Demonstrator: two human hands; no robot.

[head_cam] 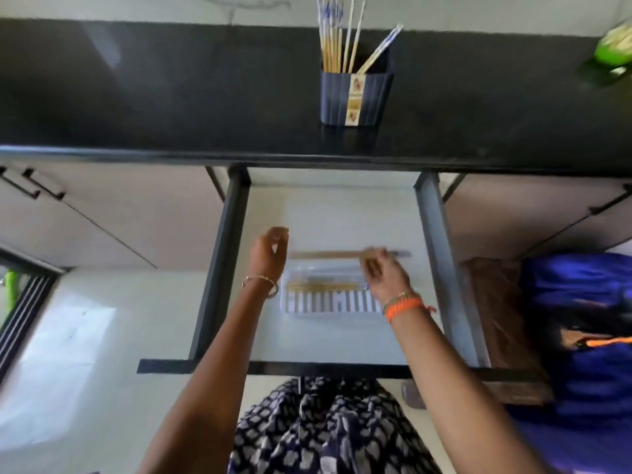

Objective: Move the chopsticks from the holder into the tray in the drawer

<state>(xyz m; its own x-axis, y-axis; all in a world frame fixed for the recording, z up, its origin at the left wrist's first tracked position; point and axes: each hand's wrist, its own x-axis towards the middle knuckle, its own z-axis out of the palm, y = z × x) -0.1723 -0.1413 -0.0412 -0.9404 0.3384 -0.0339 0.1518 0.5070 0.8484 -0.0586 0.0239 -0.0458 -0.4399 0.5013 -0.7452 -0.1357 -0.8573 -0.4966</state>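
A dark blue ribbed holder (355, 97) stands on the black counter with several chopsticks (337, 39) upright in it. Below, the open drawer (342, 206) holds a clear plastic tray (328, 304) with a few chopsticks (323, 286) lying in it. My right hand (386, 278) pinches a pair of chopsticks (328, 255) held level just above the tray's far edge, blurred by motion. My left hand (268, 254) hovers at the tray's left end with fingers loosely curled, holding nothing.
The black counter (171, 90) runs across the top, with a green object (614, 46) at its far right. Cabinet doors with black handles (30, 184) flank the drawer. A wooden stool (502, 323) and blue cloth (581, 319) lie to the right.
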